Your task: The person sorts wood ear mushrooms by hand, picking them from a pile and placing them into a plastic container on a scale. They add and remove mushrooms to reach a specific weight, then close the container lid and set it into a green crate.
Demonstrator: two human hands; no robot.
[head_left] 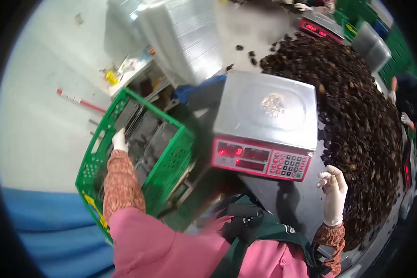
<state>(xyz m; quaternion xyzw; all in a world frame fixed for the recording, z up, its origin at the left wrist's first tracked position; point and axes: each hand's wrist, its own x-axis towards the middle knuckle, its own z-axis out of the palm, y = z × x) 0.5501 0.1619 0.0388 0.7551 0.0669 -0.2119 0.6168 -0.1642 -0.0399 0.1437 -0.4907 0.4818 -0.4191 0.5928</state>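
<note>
The right hand (336, 197), loosely curled, hangs beside the heaped dark pieces (361, 125); I cannot tell whether it pinches anything. The green crate (171, 155) stands past the left edge of the table (306, 204), long axis slanting away rightward. Inside, near its left rim, is the left hand (120, 140), grip unclear: seemingly a reaching step, and drawing back would call for clearing that rim. Farther, the scale (264, 123) faces its keypad towards the wearer.
</note>
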